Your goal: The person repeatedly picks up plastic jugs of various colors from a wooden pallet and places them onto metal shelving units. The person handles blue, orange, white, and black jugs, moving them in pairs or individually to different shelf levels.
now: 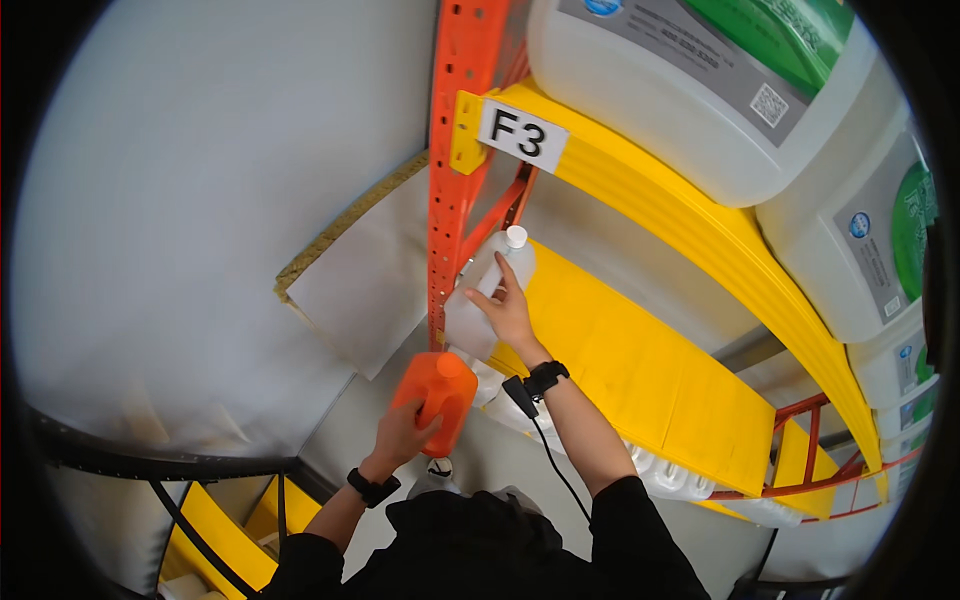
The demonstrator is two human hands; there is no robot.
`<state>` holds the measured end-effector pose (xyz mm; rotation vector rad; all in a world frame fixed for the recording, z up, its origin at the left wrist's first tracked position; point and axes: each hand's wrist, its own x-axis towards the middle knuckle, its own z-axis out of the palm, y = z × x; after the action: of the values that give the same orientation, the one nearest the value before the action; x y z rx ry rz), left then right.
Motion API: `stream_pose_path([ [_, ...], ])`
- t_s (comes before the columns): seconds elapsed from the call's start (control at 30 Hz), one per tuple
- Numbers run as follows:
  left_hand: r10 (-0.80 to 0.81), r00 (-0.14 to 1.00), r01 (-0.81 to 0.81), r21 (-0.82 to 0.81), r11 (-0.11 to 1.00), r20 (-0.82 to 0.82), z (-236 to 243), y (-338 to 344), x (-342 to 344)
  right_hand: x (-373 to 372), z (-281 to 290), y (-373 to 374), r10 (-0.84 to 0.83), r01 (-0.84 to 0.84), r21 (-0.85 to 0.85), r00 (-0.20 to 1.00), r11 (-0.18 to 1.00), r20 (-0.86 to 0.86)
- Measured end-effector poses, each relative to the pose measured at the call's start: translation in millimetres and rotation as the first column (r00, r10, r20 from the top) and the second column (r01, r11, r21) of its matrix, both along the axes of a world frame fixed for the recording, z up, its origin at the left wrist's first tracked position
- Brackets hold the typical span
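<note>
An orange plastic jug (457, 385) hangs from my left hand (402, 432), whose fingers are wrapped round its handle. To its upper right, a whitish translucent jug (470, 322) with a white cap stands at the near end of the yellow shelf (640, 370), close to the orange upright. My right hand (508, 310) is on this jug, with thumb and fingers around its handle side. Both wrists carry black bands, and a black cable hangs by the right one.
An orange perforated rack post (464, 110) rises beside the jugs. A yellow beam (650, 150) with a white label crosses above the shelf, carrying large white canisters (690, 110). Wrapped clear bottles (665, 475) lie below the shelf. A pale panel (365, 270) leans at the left wall.
</note>
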<state>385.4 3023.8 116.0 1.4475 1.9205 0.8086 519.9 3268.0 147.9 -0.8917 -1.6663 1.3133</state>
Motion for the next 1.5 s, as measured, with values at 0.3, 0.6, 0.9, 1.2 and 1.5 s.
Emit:
stream_pose_path([
  [0.3,-0.267,0.961,0.272,0.076,0.959,-0.076,38,40,78,163,-35,-84,-0.15,0.13,0.105,0.965,0.986,0.216],
  [0.6,-0.17,0.947,0.222,0.171,0.96,-0.272,84,96,159,217,-32,-137,-0.127,0.105,0.146,0.98,0.984,0.151],
  [0.9,-0.163,0.947,0.261,0.364,0.894,-0.278,53,185,130,170,-30,-85,-0.267,0.175,0.291,0.911,0.941,0.316],
  [1.2,-0.252,0.922,0.355,0.389,0.85,-0.293,49,187,131,169,-42,-93,-0.402,0.335,0.227,0.816,0.915,0.415],
  [1.5,-0.216,0.835,0.528,0.627,0.572,-0.506,1,207,118,282,-191,-318,-0.534,0.8,-0.181,0.531,0.572,0.658],
])
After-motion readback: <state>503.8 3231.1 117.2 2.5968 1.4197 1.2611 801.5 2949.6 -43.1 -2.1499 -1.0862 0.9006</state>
